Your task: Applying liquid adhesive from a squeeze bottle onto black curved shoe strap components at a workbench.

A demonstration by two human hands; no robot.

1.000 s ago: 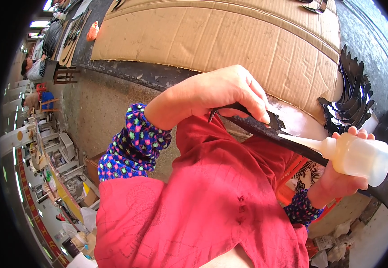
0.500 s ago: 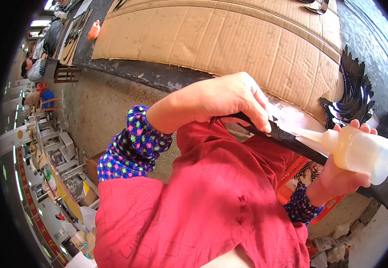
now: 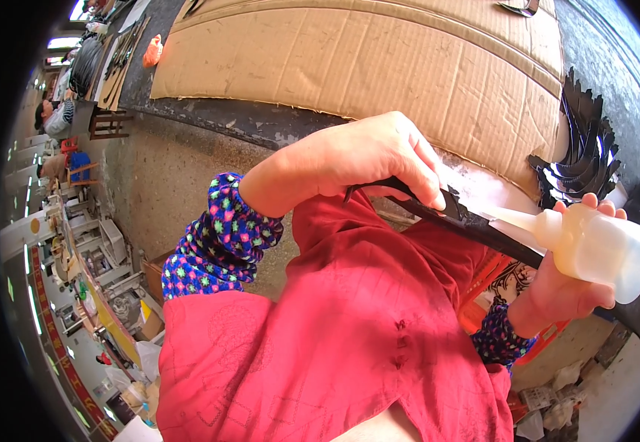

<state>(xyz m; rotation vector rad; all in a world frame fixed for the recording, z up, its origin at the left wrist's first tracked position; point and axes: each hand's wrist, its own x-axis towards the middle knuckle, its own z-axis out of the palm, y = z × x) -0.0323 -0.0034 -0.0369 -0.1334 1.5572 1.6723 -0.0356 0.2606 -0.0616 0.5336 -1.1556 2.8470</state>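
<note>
My left hand [image 3: 386, 158] is closed with thumb and fingertips pinching a long, thin black strip [image 3: 493, 237], leather-like in look. One end of the strip curls under the left palm, and the other runs toward my right hand. In my right hand [image 3: 567, 287] lies a translucent squeeze bottle [image 3: 603, 250] with pale yellowish liquid in it, fingers wrapped round its body. The bottle is tilted on its side, and its narrow pointed nozzle [image 3: 511, 216] reaches the strip close to my left fingertips. Whether the tip touches the strip I cannot tell.
A cardboard sheet [image 3: 379, 62] covers much of the dark worktable [image 3: 250, 125]. At the right lies a pile of black jagged-edged pieces [image 3: 581, 144]. An orange bundle [image 3: 153, 51] sits at the table's left. Below the right hand is a red crate [image 3: 474, 313]. Another person sits far left.
My left hand has risen slightly with the black strip. The bottle in my right hand has shifted a little to the right, its nozzle still by the strip.
</note>
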